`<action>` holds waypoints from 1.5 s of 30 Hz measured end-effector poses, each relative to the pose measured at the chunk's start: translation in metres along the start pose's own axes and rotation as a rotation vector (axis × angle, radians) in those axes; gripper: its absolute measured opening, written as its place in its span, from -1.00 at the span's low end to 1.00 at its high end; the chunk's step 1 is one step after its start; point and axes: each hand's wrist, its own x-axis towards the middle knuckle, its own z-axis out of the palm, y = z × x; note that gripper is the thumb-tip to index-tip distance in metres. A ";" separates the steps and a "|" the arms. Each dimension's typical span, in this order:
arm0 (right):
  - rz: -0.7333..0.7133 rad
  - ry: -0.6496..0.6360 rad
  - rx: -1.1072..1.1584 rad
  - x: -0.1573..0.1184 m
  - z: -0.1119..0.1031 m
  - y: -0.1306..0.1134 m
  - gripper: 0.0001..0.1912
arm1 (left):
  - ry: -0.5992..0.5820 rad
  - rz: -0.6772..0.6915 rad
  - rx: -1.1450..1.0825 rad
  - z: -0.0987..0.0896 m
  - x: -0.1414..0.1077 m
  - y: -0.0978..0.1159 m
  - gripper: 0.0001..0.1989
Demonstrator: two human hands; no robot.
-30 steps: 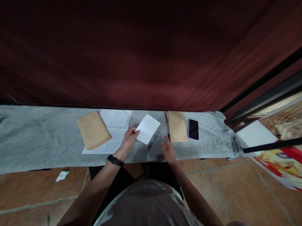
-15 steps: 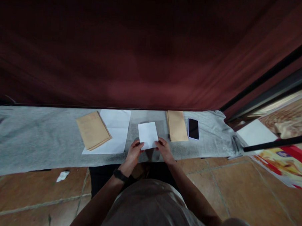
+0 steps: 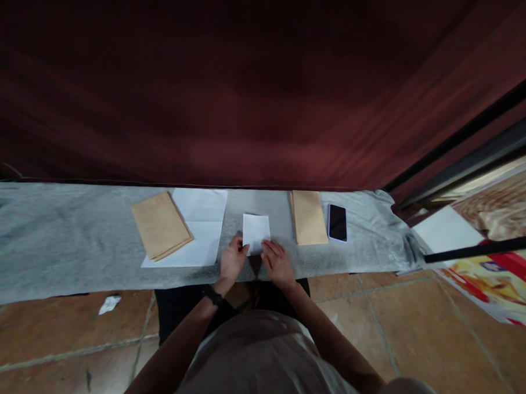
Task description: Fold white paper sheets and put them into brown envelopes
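Note:
A small folded sheet of white paper (image 3: 256, 230) lies on the grey cloth in front of me. My left hand (image 3: 233, 259) is closed on its lower left corner, thumb on top. The fingers of my right hand (image 3: 278, 264) lie stretched out over the paper's lower right edge. To the left, a stack of brown envelopes (image 3: 161, 224) rests partly on larger white sheets (image 3: 204, 235) with a crease across them. More brown envelopes (image 3: 310, 217) lie to the right of my hands.
A phone (image 3: 337, 222) with a dark screen lies beyond the right envelopes. The grey cloth (image 3: 69, 235) covers a narrow bench against a dark red curtain (image 3: 257, 121). On the tiled floor is a crumpled white scrap (image 3: 109, 305). At far right are a black bar and a colourful box (image 3: 498, 283).
The paper has come down nearer the cloth and looks narrower, slightly left of before. My right hand went from pinching its corner to laying its fingers on its edge.

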 end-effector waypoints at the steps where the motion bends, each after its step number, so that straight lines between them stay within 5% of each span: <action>1: -0.054 -0.050 -0.030 -0.003 0.001 -0.001 -0.57 | 0.008 0.019 0.056 -0.001 -0.001 0.000 -0.75; 7: -0.096 -0.175 -0.137 -0.012 0.004 -0.004 -0.50 | 0.084 0.380 0.303 -0.001 -0.017 -0.008 -0.68; 12: -0.095 -0.203 -0.168 -0.011 0.003 -0.004 -0.42 | -0.184 0.648 0.471 0.011 -0.041 -0.016 -0.48; 25: -0.028 -0.150 -0.136 -0.022 -0.013 0.016 -0.48 | -0.121 0.666 0.669 -0.008 -0.047 -0.040 -0.32; 35: -0.114 -0.174 -0.098 0.011 -0.004 0.000 -0.50 | -0.192 0.657 0.587 -0.010 -0.036 -0.029 -0.46; 45: -0.143 -0.196 -0.154 0.007 0.006 0.008 -0.47 | -0.351 0.720 0.518 0.007 -0.001 -0.010 -0.45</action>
